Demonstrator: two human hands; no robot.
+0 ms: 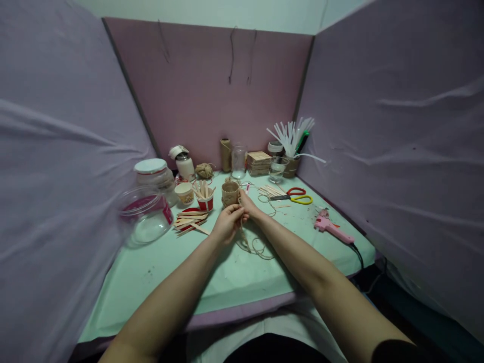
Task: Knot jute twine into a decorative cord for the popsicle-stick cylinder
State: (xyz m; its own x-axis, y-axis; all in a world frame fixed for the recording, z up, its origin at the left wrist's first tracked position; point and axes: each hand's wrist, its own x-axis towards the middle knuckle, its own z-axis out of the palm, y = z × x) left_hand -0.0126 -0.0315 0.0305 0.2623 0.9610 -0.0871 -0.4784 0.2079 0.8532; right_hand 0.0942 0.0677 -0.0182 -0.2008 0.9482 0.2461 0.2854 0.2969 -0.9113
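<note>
A small brown cylindrical cup (230, 190) with a wavy rim stands upright near the table's middle. My left hand (228, 223) is in front of it, thumb and fingers pinched together on jute twine. Along the cup's right side lies my right hand (247, 205), its fingers closed against the cup; the fingertips are partly hidden. Loose twine (260, 250) hangs from between the hands and curls on the table below them. Another thin strand loops on the table to the right of the cup.
Left are clear plastic jars (145, 222), a paper cup of sticks (204, 200) and loose wooden sticks (192, 218). Scissors (293, 196) and a pink glue gun (333, 228) lie right. A twine ball (204, 171), wooden squares (259, 163) and glue sticks (291, 138) stand behind.
</note>
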